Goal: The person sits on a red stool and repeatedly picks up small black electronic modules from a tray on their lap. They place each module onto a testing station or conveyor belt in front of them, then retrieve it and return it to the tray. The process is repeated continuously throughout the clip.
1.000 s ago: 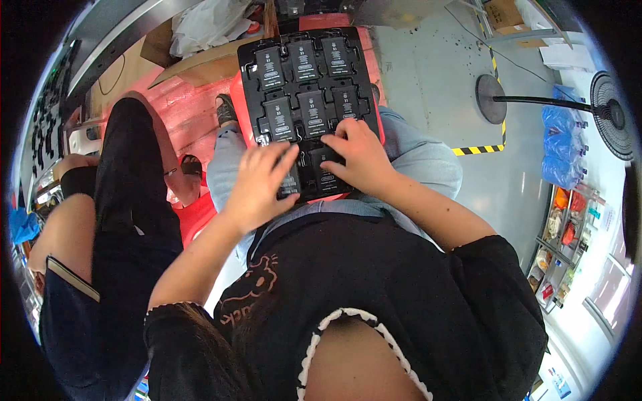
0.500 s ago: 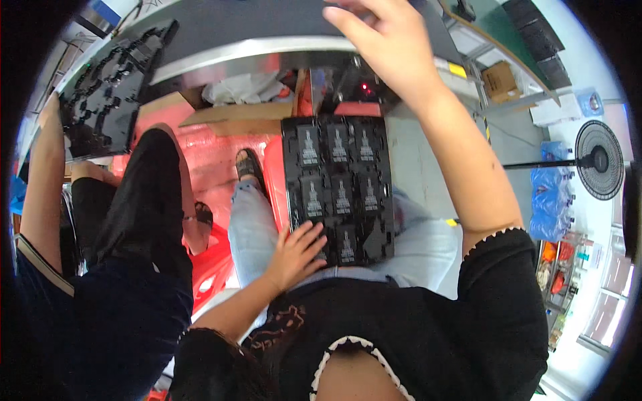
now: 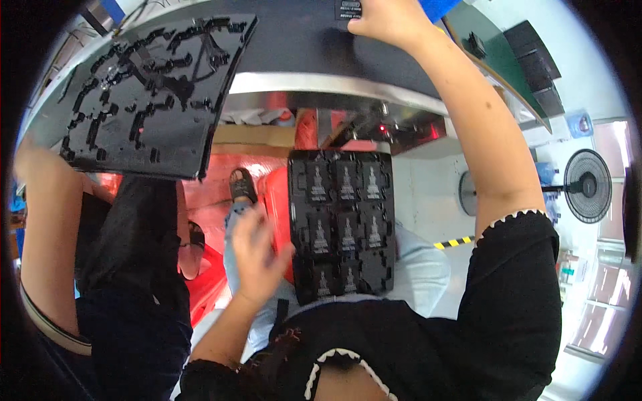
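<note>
A black plastic tray rests on my lap, with several flat black rectangular pieces with pale print in its compartments. My right hand reaches over the dark conveyor-like surface at the top edge. Its fingers close on one more flat black printed piece, partly cut off by the edge of the picture. My left hand, smeared by motion, hovers beside the tray's left side with fingers apart and nothing in it.
At my left a co-worker's arm is by a larger black moulded tray, tilted over the surface's edge. A metal rail borders the surface. Under it are a cardboard box and red plastic sheeting. A fan stands at right.
My left hand has lifted off the lap tray and moved left. A black piece now shows at my right hand. The co-worker's tray has shifted right, over the surface. The view has tilted somewhat.
</note>
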`<state>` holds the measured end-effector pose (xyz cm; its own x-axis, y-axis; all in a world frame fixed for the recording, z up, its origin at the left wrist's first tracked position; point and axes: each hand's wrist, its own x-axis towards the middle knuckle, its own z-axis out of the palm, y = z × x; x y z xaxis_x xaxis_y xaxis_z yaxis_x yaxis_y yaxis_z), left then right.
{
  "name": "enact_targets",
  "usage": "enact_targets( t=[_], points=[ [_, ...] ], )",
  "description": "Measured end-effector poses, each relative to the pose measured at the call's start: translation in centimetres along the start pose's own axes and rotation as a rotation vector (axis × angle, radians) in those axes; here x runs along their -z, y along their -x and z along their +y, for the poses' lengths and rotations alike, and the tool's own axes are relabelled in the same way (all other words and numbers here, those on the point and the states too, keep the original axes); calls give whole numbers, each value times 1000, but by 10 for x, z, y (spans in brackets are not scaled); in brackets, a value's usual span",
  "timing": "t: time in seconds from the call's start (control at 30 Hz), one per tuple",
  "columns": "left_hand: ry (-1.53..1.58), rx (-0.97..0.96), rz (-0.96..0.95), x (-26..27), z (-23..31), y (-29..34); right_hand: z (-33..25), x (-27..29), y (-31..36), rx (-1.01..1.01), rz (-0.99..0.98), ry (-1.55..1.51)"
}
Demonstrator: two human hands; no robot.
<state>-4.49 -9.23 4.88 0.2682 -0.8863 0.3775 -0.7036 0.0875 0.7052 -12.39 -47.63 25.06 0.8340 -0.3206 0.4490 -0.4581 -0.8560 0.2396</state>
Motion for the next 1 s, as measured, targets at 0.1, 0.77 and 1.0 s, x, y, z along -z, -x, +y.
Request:
enact_targets(
  t=[0.1,0.77,1.0],
  points=[
    [279,213,258,10,-13,-39,-28,42,83,105,316,54],
    [1137,624,441,68,40,-99,-207,35,451,-291,-393,-598],
    [1015,755,250,127,74,12,-213,44,461,-248,-516,-361]
  ],
)
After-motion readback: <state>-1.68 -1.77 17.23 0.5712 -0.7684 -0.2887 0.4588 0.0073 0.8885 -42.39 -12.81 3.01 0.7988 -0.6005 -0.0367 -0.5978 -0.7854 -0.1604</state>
